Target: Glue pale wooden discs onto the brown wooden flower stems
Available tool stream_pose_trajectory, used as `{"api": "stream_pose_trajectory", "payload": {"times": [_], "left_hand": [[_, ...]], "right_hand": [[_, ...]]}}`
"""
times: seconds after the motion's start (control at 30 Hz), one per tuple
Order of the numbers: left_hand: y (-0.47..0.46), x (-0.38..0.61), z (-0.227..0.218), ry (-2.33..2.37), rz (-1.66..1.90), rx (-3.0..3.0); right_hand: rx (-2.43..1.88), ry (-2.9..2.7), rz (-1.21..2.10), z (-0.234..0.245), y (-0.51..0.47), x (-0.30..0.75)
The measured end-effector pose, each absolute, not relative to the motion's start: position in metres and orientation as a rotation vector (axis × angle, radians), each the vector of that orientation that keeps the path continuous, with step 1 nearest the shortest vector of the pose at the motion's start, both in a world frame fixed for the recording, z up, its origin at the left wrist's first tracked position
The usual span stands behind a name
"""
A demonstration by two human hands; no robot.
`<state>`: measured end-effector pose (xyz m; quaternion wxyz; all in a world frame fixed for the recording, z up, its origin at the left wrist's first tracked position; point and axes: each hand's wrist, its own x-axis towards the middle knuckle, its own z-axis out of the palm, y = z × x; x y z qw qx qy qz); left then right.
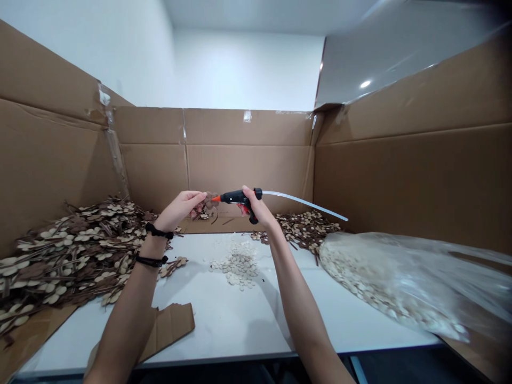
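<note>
The left hand [181, 207] hides most of the wooden piece [210, 199]; the plastic bag [420, 277] runs off the right edge.

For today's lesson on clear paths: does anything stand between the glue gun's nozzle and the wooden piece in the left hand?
Nothing visible does. The glue gun in the right hand points its orange nozzle at the wooden piece in the left hand, close by.
</note>
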<state>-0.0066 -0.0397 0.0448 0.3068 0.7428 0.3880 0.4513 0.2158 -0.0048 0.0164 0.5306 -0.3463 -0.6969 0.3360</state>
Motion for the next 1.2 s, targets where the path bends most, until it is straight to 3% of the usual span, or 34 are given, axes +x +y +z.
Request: {"api": "stream_pose_trajectory", "payload": {"times": [0.47, 0.73, 0.97, 1.2], "left_hand": [[-0.046, -0.003, 0.048, 1.051, 1.213, 1.988], [-0.033, -0.008, 0.042, 1.098, 1.346, 1.935], [-0.022, 0.000, 0.034, 0.958, 1.346, 1.773], [-0.017, 0.019, 0.024, 0.837, 1.331, 1.718]], "right_hand": [[-0.862, -1.638, 0.718, 0.020, -0.009, 0.214], [-1.007, -1.595, 0.463, 0.029, -0.019, 0.230], [-0.699, -1.609, 0.698, 0.022, -0.009, 0.218], [-0.570, -1.725, 0.630, 0.011, 0.008, 0.198]]}}
